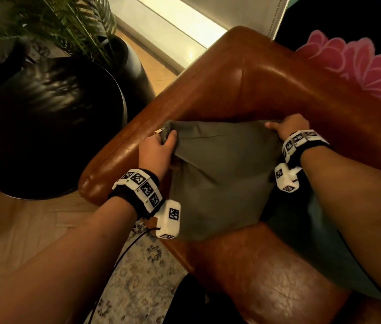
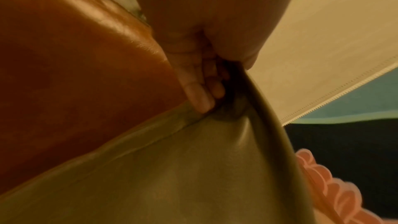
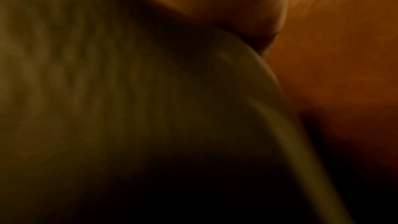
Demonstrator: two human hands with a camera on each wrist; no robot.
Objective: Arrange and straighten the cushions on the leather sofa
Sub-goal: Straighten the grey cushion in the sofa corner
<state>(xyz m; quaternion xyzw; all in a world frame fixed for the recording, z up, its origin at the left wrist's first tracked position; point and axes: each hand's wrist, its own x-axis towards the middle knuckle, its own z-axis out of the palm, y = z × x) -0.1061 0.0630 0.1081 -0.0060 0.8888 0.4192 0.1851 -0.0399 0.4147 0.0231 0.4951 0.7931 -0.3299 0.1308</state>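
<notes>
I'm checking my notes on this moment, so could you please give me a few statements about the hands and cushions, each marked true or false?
1. Both hands grip the olive cushion. True: the left hand and the right hand each hold an upper corner.
2. The cushion lies on the floor. False: it is on the sofa, in its corner.
3. A zipper pull shows near the left hand. True.
4. The pink cushion is under the left hand. False: it sits behind the sofa's back, to the right.
5. The side table is white. False: it is black.
</notes>
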